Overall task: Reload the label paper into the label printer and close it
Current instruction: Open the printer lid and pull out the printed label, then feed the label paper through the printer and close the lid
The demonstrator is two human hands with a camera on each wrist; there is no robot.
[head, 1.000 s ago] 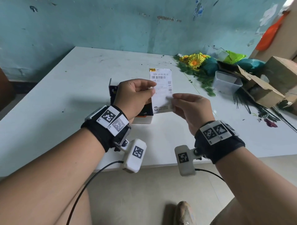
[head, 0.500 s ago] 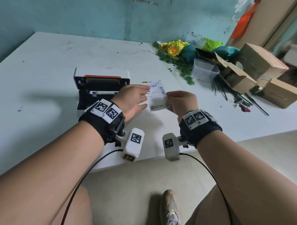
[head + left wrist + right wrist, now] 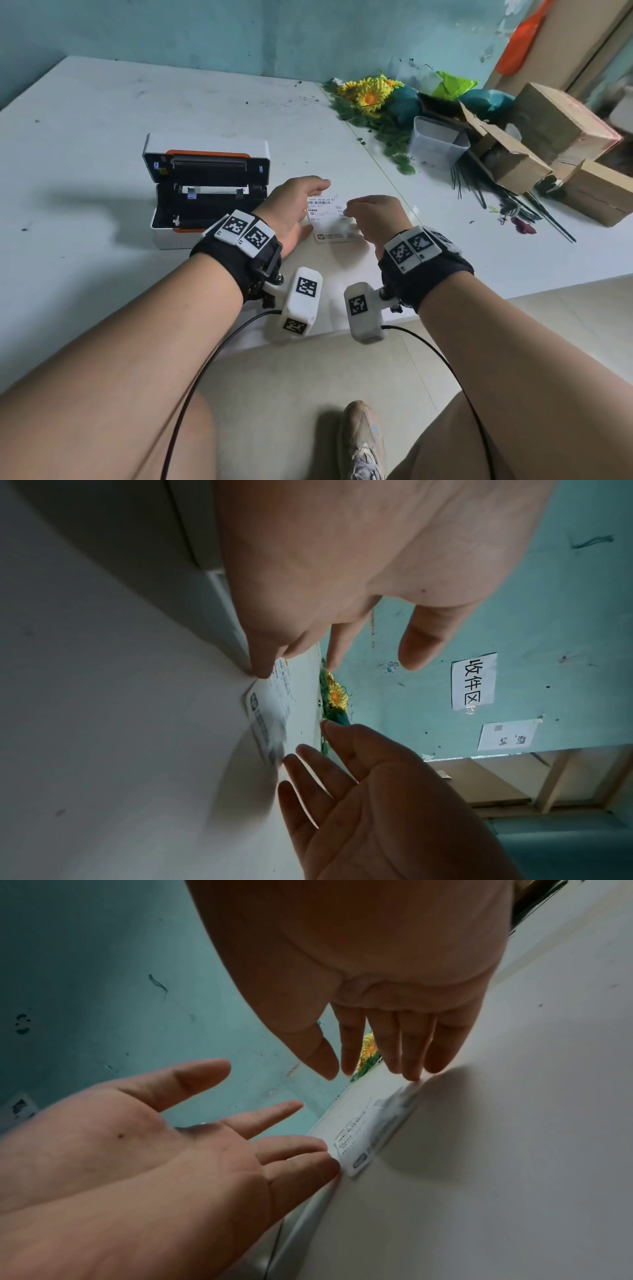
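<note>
The white label printer point(image 3: 205, 192) stands on the white table point(image 3: 85, 137) with its orange-trimmed lid raised and its paper bay showing. To its right a printed label sheet point(image 3: 330, 222) lies flat on the table. My left hand point(image 3: 308, 205) rests at the sheet's left edge, fingers straight, the little finger touching the label sheet point(image 3: 270, 715). My right hand point(image 3: 356, 212) is at the right edge, straight fingertips touching the label sheet point(image 3: 377, 1129). Neither hand grips anything. The printer's side point(image 3: 120, 547) is beside my left hand point(image 3: 332, 664). My right hand point(image 3: 369, 1069) hovers palm down.
At the back right lie artificial sunflowers point(image 3: 370, 96), a clear plastic tub point(image 3: 438, 144), open cardboard boxes point(image 3: 561, 120) and dark stems point(image 3: 513, 209). The table's front edge point(image 3: 513, 291) runs just under my wrists. Paper signs point(image 3: 474, 680) hang on the teal wall.
The label sheet, pinched in the air between both hands, now lies flat on the table. Both hands have let go and opened. The view has swung, showing the open printer.
</note>
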